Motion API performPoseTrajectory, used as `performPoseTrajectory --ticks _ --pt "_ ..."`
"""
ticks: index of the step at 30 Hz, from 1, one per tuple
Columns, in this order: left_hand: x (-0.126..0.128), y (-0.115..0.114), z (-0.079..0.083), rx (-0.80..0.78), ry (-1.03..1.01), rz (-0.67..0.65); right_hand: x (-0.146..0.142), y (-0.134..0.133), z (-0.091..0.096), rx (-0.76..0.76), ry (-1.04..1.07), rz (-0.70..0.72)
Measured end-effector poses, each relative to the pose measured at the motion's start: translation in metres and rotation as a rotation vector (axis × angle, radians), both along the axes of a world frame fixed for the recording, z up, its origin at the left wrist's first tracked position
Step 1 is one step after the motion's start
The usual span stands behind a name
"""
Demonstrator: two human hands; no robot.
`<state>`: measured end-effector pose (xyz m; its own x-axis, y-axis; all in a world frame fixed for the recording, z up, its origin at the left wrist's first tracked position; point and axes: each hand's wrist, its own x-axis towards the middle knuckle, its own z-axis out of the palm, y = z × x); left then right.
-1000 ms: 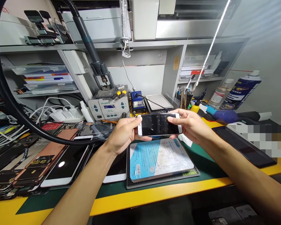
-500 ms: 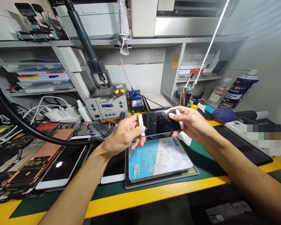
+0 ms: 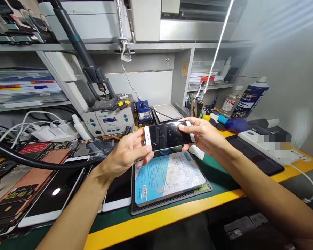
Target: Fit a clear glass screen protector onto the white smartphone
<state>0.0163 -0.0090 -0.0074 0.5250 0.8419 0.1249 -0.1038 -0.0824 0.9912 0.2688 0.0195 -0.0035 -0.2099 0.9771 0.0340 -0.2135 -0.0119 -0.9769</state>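
Note:
A white-framed smartphone [image 3: 167, 136] with a dark, smudged screen is held sideways above the bench. My left hand [image 3: 129, 149] grips its left end, with the thumb along the edge and the fingers curled beneath. At the other end my right hand [image 3: 202, 133] grips it, thumb resting on the upper right of the screen and fingers behind. Just below the phone lies a blue and white package [image 3: 169, 177] on a dark perforated pad [image 3: 210, 186]. The phone's back is hidden.
Left of the pad lie white-framed phones [image 3: 52, 191] and opened devices with copper-coloured parts [image 3: 39, 170]. A black cable [image 3: 41, 161] crosses there. Behind stands a grey rework station [image 3: 109, 121]. To the right are a dark tablet [image 3: 255, 154], a spray can [image 3: 250, 99] and a clear bottle [image 3: 232, 100].
The whole scene has shifted left in view as the camera turned slightly right. Both hands still hold the phone in nearly the same pose.

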Motion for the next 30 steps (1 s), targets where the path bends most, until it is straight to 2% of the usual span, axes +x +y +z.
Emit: performPoseTrajectory --ticks 5,12,14,17,19,22,27,30 --pt "0.000 0.000 0.002 -0.056 -0.005 0.019 -0.002 0.001 -0.001 -0.006 0.030 -0.008" --pt "0.004 0.005 0.000 -0.098 -0.095 0.125 -0.010 -0.001 -0.006 0.054 0.070 -0.035" --pt "0.008 0.005 -0.003 -0.088 -0.121 0.167 -0.016 -0.003 -0.013 0.108 -0.014 -0.041" --pt "0.017 0.002 -0.007 -0.084 -0.144 0.237 -0.024 -0.003 -0.028 0.222 -0.216 -0.168" --pt "0.022 0.000 -0.010 -0.094 -0.142 0.275 -0.025 0.000 -0.035 0.243 -0.275 -0.210" --pt "0.026 -0.001 -0.012 -0.118 -0.135 0.312 -0.021 0.006 -0.035 0.241 -0.252 -0.155" --pt "0.025 0.001 -0.012 -0.149 -0.136 0.315 -0.007 0.012 -0.019 0.273 -0.169 0.016" --pt "0.022 0.004 -0.009 -0.136 -0.155 0.324 0.000 0.015 -0.013 0.234 -0.114 0.116"
